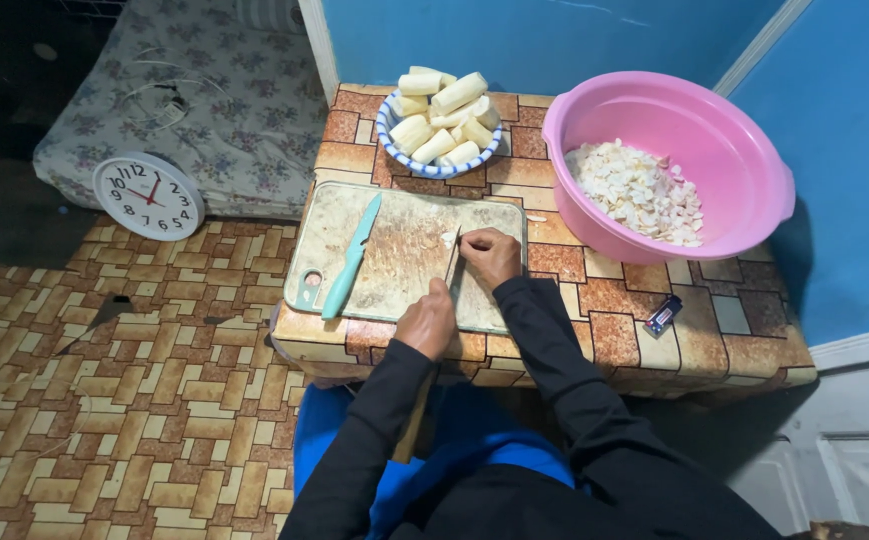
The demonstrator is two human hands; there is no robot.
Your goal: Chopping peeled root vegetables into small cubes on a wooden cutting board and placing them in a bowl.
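Patterned tabletop carries a cutting board [395,250]: at its left a teal knife [352,257] lies loose and could get knocked off; the left hand [427,322] grips a knife [452,262]; right hand [492,256] pinches the white piece [448,238] at the blade, fingertips risking a nick.

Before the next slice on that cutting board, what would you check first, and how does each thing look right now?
1. Left hand grips the knife handle: ok, it is closed around it.
2. Knife blade rests on the cutting board: ok.
3. Right hand steadies the small white piece: ok, though whether its fingers are apart from the blade: cannot tell.
4. Spare teal knife lies away from both hands: ok.
5. Pink basin has room for more slices: ok.
6. Blue-rimmed bowl of peeled chunks is within reach: ok, it sits just behind the board.
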